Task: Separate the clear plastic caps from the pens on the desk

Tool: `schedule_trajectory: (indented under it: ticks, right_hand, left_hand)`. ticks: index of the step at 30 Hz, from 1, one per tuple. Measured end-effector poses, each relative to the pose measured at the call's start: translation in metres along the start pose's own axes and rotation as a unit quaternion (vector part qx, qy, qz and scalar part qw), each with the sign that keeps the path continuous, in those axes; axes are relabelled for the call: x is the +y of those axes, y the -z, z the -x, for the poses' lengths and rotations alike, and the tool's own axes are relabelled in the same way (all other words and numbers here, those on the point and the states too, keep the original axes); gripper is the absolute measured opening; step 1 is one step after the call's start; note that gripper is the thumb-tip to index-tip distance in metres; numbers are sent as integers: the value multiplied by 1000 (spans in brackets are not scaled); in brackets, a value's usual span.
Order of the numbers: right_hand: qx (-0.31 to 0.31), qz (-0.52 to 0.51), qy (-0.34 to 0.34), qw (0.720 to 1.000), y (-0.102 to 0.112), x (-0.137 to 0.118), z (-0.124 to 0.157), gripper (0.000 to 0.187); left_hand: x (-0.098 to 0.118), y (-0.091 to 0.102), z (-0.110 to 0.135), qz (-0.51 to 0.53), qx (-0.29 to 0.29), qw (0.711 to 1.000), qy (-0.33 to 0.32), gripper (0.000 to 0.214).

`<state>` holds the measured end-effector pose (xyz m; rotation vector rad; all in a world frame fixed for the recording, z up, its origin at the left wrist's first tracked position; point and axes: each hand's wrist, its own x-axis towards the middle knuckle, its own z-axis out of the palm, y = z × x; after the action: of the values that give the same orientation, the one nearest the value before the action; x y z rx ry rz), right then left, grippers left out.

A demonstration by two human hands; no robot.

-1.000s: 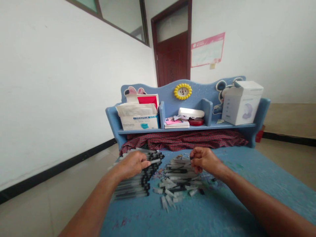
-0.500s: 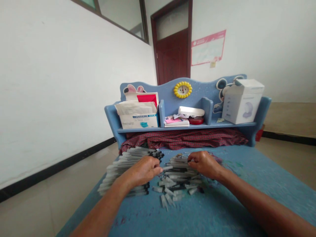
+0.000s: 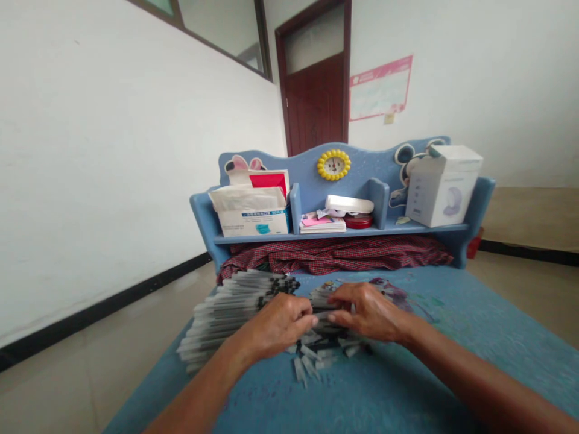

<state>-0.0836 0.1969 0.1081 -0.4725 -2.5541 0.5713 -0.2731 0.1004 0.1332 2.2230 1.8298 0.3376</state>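
My left hand (image 3: pixel 287 322) is closed, thumb and forefinger pinching a small translucent piece that looks like a pen cap (image 3: pixel 322 314), partly hidden. Facing it, my right hand (image 3: pixel 368 310) curls thumb and fingers at the same spot; what they grip cannot be made out. Beneath both hands lies a loose pile of translucent caps (image 3: pixel 310 364) and dark slim pen parts, largely covered. To the left, a big stack of translucent pens with black ends (image 3: pixel 221 313) lies side by side, partly behind my left hand.
The blue tabletop (image 3: pixel 452 349) has a raised shelf (image 3: pixel 253 239) at its back. On it stand a mask box (image 3: pixel 256 222), papers (image 3: pixel 323 226), a red round tin (image 3: pixel 359 222) and a white box (image 3: pixel 446 187). A checked cloth (image 3: pixel 335 253) lies beneath the shelf.
My left hand has moved right and slightly down, and my right hand slightly left and down. Their fingertips, formerly well apart, are now close together over the pile.
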Motion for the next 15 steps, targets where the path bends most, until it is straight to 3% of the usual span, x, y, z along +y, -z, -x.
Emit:
schedule_trajectory:
  ticks: [5, 12, 15]
  right_hand:
    - [-45, 36, 11, 998, 6, -11, -1, 21]
    - [-25, 0, -5, 1000, 41, -10, -1, 20]
    - [-34, 29, 7, 999, 54, -19, 2, 21]
  left_hand:
    - [4, 7, 3, 17, 13, 999, -26, 22]
    - [-6, 38, 14, 99, -26, 994, 43, 32]
    - [0, 46, 16, 98, -33, 994, 30, 35]
